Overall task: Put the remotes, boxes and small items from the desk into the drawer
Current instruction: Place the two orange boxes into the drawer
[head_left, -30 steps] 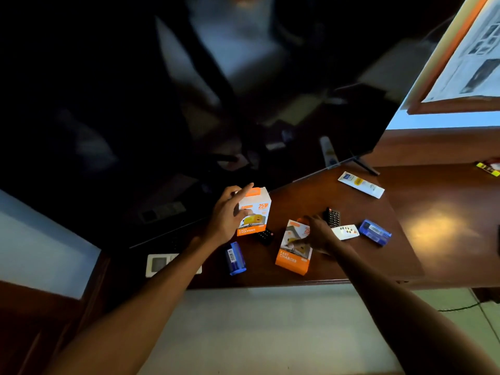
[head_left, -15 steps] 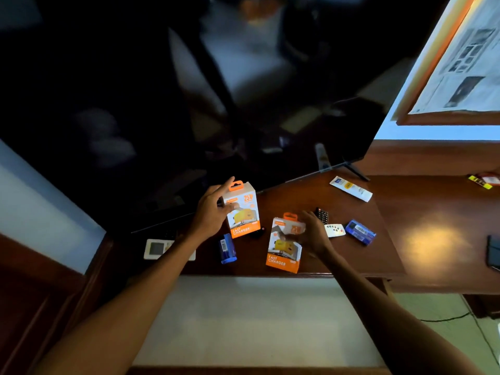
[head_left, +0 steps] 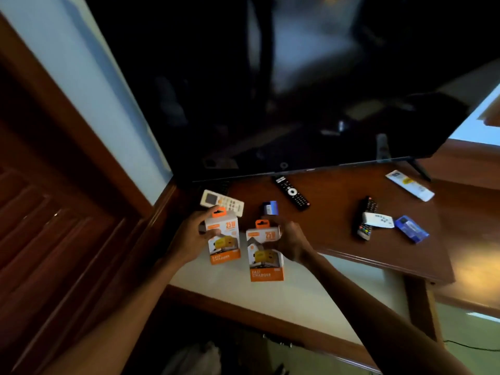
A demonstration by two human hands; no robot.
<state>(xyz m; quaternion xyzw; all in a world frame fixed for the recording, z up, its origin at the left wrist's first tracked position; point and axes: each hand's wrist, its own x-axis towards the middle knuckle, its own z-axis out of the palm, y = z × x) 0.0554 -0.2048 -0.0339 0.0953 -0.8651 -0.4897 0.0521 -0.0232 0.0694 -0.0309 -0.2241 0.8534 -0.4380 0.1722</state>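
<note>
My left hand (head_left: pixel 190 238) grips a white and orange charger box (head_left: pixel 224 240), held off the desk at its front edge. My right hand (head_left: pixel 292 243) grips a second charger box (head_left: pixel 265 255) of the same kind, just to the right and lower. On the brown desk (head_left: pixel 332 207) lie a white air-conditioner remote (head_left: pixel 221 203), a long black remote (head_left: pixel 292 193), a small blue item (head_left: pixel 270 208), a black remote (head_left: pixel 365 220) with a small white remote (head_left: pixel 378 220) across it, a blue box (head_left: pixel 411 229) and a white packet (head_left: pixel 410 185).
A large dark television (head_left: pixel 270 85) stands at the back of the desk. Dark wooden panelling (head_left: pixel 54 212) fills the left. A wooden rail (head_left: pixel 257 318) runs below the desk front, with a white surface between them. A cable lies on the floor at the lower right.
Both hands have lifted their charger boxes off the desk and drawn them toward me, past the front edge. The view has swung left and down, so the long black remote now shows.
</note>
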